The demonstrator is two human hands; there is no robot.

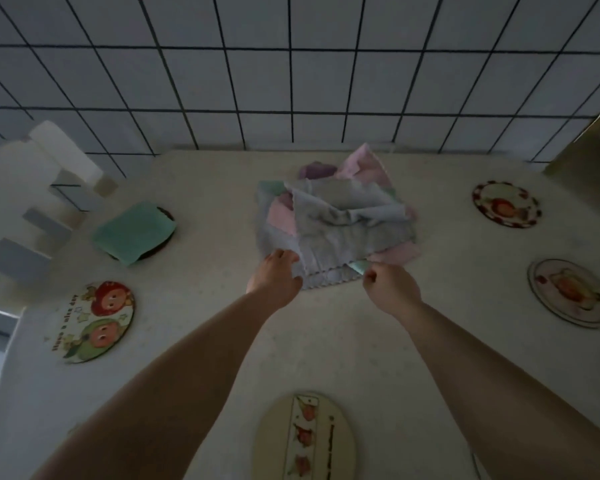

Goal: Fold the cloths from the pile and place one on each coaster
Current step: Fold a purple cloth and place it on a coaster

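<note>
Grey cloth (340, 233) atop the pile (371, 174): my left hand (274, 278) and right hand (390, 287), apart, each pinch its near edge.

The pale table (326, 341) carries a cloth pile (340, 216), five coasters (one (155, 233) under a green cloth (134, 232)).

Pale speckled bench (326, 341). White tiled wall (291, 64) with dark grout behind. White roll (66, 150) far left.
</note>
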